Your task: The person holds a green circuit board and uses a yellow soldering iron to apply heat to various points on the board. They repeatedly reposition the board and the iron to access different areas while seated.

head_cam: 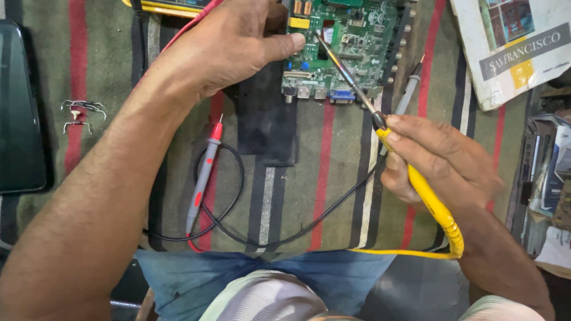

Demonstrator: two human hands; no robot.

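A green circuit board [351,35] lies at the top middle on a striped cloth [333,172]. My right hand [440,157] grips a yellow-handled soldering iron [425,190]; its metal tip reaches up to the board near my left thumb. My left hand [229,41] rests on the board's left edge, thumb pressed on the board; whether it pinches something small I cannot tell. A yellow cord runs from the iron's handle toward my lap.
A grey probe with a red tip [203,175] and its black and red leads lie on the cloth at left. A second probe [409,89] lies by the board. Small metal clips [82,113] sit far left, a dark tray [21,107] beside them. A printed booklet [517,41] lies top right.
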